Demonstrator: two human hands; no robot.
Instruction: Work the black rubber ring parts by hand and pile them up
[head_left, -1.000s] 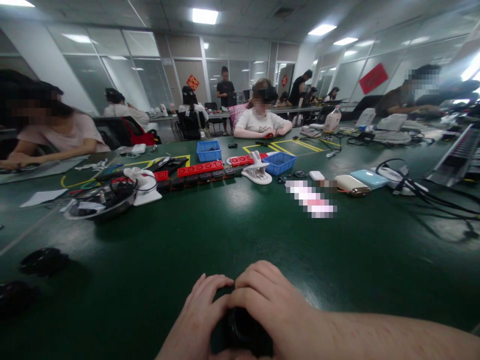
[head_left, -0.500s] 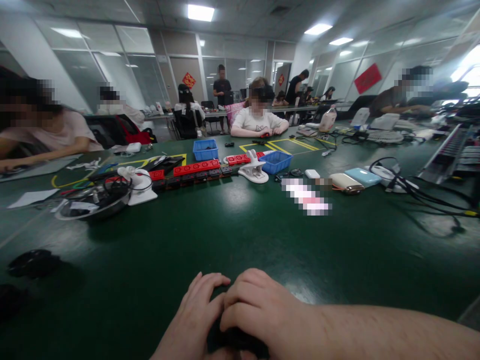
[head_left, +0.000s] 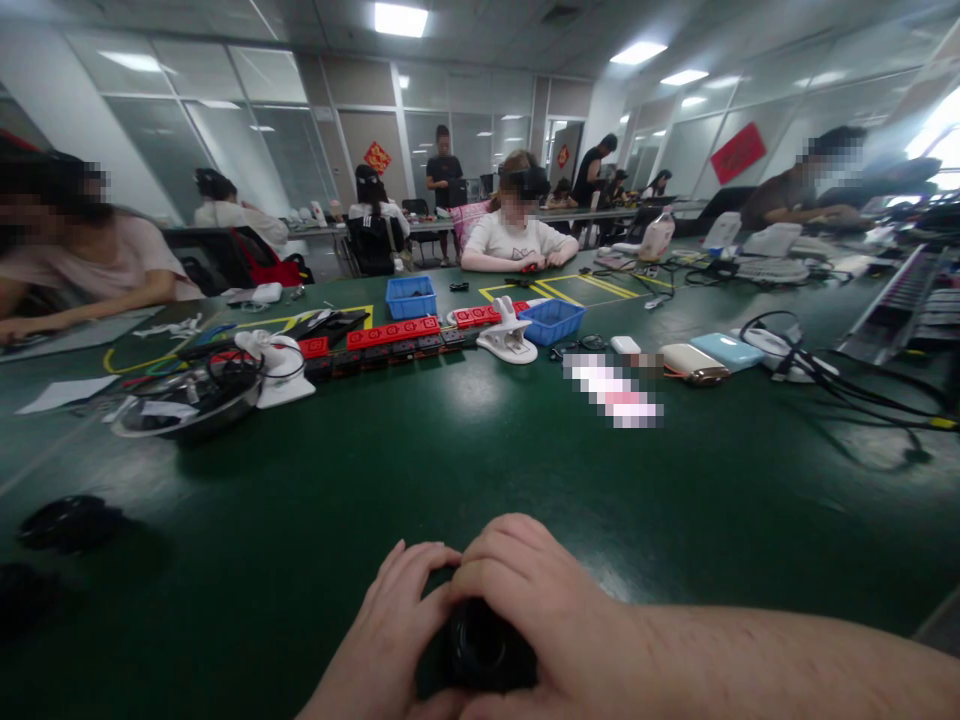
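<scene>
At the bottom middle of the head view, a rounded, glossy black object (head_left: 487,645) with a ring-like hollow is partly hidden between my hands; I cannot make out its kind. My right hand (head_left: 551,605) arches over its far and right side, fingers wrapped round it. From the left, my left hand (head_left: 394,625) curls about it, its fingertips meeting the fingers of my right. Both hands stay low, close to the green table (head_left: 360,490). At the far left of the table lie a black part (head_left: 71,522) and another dark one (head_left: 26,590), blurred.
A metal bowl (head_left: 187,425) of small parts stands at left beside a white clamp stand (head_left: 281,375). Red and black power strips (head_left: 394,335), a white clip base (head_left: 508,335) and a blue basket (head_left: 555,322) line the middle. Cables (head_left: 862,385) lie right. People sit around.
My right hand has lifted slightly and its fingers have shifted up, so more of the black object's top shows. My left hand has hardly moved.
</scene>
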